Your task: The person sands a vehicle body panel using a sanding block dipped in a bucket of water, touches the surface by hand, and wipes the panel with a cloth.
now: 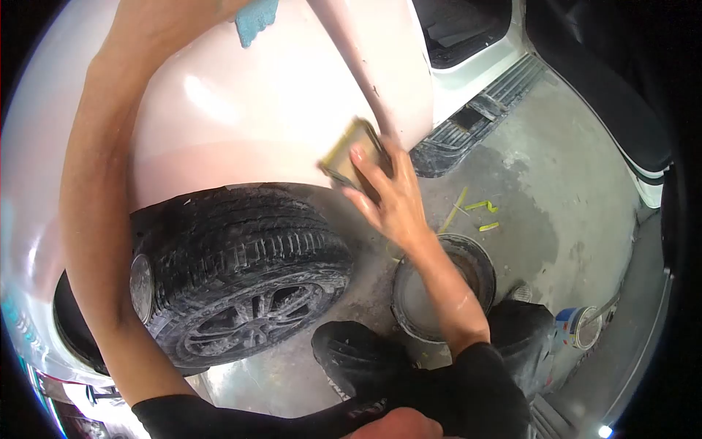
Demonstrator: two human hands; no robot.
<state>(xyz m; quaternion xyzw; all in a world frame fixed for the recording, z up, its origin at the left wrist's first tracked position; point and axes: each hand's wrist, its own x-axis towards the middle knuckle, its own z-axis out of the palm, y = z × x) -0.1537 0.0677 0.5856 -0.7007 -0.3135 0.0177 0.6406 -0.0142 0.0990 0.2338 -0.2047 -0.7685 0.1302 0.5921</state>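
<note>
My right hand (391, 190) is wrapped round a yellowish sanding block (356, 155), which lies against the pinkish-white car panel (241, 124) just above the wheel arch. My left arm reaches up along the panel at the left, and my left hand (183, 11) is mostly cut off by the top edge, its fingers hidden. Close to it, a blue-green cloth (256, 22) rests on the panel. Below the panel is the dusty black tire (248, 241) with its spoked wheel.
A round black tub (409, 293) of cloudy liquid stands on the floor under my right forearm. Yellow tape scraps (488, 227) lie beyond it. A small can (585, 327) is at the right. A running board (475, 117) and an open car door (599, 80) bound the upper right.
</note>
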